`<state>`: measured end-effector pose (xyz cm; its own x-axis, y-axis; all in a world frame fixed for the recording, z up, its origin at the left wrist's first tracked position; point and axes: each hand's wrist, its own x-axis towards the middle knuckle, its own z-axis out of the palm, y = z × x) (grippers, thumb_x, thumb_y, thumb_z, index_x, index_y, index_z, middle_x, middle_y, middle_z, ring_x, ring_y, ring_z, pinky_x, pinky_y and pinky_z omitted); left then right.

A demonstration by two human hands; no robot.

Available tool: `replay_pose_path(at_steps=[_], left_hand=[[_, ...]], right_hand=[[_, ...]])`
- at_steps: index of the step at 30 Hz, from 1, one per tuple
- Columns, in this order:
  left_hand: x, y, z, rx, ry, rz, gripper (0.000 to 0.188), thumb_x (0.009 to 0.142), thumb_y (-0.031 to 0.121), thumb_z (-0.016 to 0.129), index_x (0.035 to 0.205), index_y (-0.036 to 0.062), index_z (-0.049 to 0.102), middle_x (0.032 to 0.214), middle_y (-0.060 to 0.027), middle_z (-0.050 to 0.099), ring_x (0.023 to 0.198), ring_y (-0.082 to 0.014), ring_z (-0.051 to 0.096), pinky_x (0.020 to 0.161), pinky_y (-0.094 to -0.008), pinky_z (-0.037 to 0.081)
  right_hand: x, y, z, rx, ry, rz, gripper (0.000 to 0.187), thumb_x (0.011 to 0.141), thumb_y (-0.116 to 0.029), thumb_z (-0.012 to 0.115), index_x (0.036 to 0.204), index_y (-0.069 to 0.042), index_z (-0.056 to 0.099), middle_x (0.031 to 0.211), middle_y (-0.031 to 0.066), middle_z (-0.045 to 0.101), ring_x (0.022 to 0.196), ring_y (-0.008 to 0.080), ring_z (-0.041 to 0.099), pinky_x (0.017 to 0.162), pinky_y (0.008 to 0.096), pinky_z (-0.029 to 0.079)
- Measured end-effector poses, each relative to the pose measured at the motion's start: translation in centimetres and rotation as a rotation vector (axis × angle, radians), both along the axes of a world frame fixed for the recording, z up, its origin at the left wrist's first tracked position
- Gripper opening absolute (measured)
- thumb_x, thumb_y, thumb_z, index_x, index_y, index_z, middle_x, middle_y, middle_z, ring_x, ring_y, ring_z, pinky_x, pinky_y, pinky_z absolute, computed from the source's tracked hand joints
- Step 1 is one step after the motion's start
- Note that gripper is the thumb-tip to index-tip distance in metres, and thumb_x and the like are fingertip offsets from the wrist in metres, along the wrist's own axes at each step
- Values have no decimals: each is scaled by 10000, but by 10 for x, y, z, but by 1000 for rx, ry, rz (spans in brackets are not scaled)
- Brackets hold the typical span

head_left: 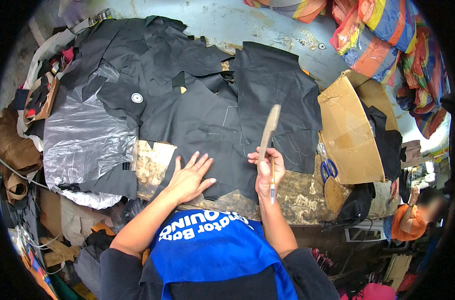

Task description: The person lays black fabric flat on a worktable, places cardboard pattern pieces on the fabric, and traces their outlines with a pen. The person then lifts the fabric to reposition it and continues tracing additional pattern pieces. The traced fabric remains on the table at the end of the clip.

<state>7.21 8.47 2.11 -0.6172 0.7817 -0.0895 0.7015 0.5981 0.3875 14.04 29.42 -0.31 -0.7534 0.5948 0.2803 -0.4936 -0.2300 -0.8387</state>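
My left hand [191, 177] lies flat on a sheet of black leather-like material [207, 125], its fingers spread near the front edge of the worktable. My right hand [267, 175] is raised just over the table's front part. Its fingers close on a long, narrow, curved beige-grey template [270, 125] that points away from me. A slim pen [273, 175] is held upright in the same hand. Pale drawn outlines show on the black sheet between and beyond my hands. Another black piece [277, 90] overlaps it at the far right.
Clear plastic sheeting [82, 140] covers the left side. At right stand a cut cardboard box [345, 132], blue-handled scissors [329, 170] and a brown oval piece [333, 195]. The worn wooden tabletop [300, 200] shows in front. Striped sacks [372, 40] lie beyond; a person in orange [407, 222] is at far right.
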Motion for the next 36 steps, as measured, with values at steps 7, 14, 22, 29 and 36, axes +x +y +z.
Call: replay_pose_path(at_steps=[7,14,22,29,36], left_hand=[[8,-9,-25,371,-56,477,545,911,230,509,1372,-6,340,1403,-209,366,1324,-367,308,1070,-564,187],[39,1,2,545,-123,-74,445,863,203,594,1242,-7,492,1307,-209,462,1229,-370,419,1014,-492,335],[33,37,-29,-52,21,-291,673,908,541,390,1393,75,365,1490,-138,262,1407,-295,155,1018,-707,79],[43,40,-30,-66,32,-253,763,854,623,419,1387,79,380,1492,-153,248,1410,-300,136,937,-774,138],[42,39,-27,-57,49,-262,760,835,648,436,1322,64,459,1372,-234,394,1345,-412,242,938,-790,72]], right_hand=[[12,12,-7,246,-88,-92,558,673,-112,824,1122,-5,510,1053,125,596,1009,218,593,902,333,482],[21,52,7,380,-335,-301,221,848,-77,647,1054,-17,597,1011,86,646,851,138,628,714,235,499],[35,58,10,112,-323,-213,304,938,-197,552,1143,27,561,848,106,622,724,165,631,600,256,535],[8,12,-1,176,-417,122,161,892,-78,599,1014,28,602,866,109,629,749,148,630,680,256,534],[-34,-40,-12,399,-438,566,102,851,-42,625,883,52,599,811,77,631,723,108,615,610,249,503]])
